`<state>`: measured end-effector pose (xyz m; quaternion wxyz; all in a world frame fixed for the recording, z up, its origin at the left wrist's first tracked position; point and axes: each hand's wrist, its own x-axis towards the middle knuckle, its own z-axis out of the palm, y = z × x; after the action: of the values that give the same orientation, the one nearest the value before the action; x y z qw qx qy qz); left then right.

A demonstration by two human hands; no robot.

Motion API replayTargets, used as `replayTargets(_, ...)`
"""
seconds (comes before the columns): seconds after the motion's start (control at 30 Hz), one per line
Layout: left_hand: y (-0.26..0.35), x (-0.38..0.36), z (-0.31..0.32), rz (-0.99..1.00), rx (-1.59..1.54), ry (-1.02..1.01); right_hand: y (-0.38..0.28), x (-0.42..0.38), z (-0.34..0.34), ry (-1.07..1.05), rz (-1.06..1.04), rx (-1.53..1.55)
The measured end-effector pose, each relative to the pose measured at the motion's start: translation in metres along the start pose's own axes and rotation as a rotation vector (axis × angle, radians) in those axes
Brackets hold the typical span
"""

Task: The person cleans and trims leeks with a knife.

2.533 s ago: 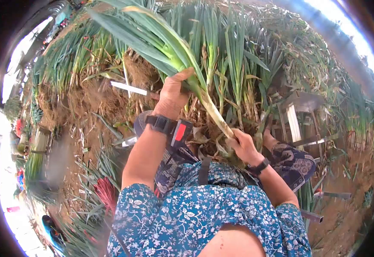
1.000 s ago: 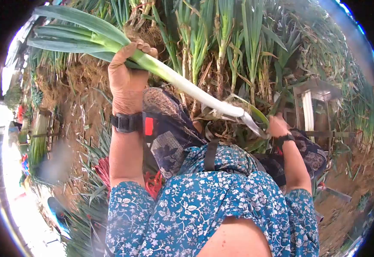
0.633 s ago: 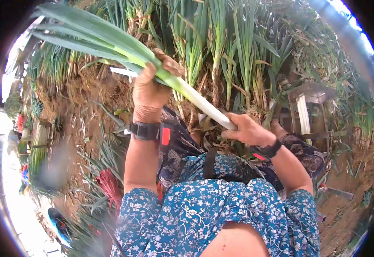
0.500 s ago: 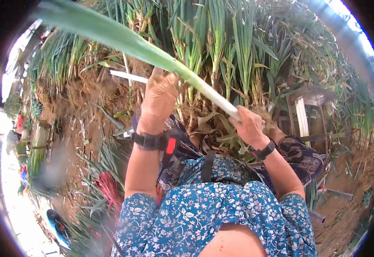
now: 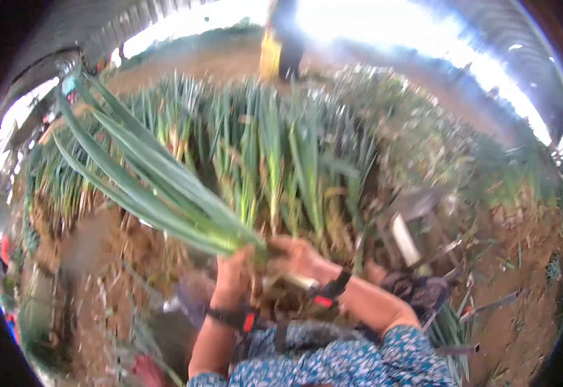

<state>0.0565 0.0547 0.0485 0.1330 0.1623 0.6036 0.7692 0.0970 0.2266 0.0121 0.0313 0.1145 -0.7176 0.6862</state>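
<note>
One long, green-leaved leek (image 5: pixel 168 187) fans toward the far left from the left hand (image 5: pixel 235 269), clamped round its neck; just right, the right hand (image 5: pixel 299 258) meets it, grip too blurred to tell.

The head view looks forward-down over the hands (image 5: pixel 234 274).

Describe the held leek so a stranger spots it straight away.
Find the blue flowered shirt at the bottom edge, then go up to the left hand. It grips the leek, its long green leaves slanting to the upper left, unlike the upright leeks behind it.
</note>
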Motion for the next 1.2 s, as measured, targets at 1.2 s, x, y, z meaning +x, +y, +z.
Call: replayTargets(1.2, 0.024, 0.033, -0.071, 0.074, -0.764, 0.245, 0.076, -0.11, -0.112, -0.052, 0.566, -1.352)
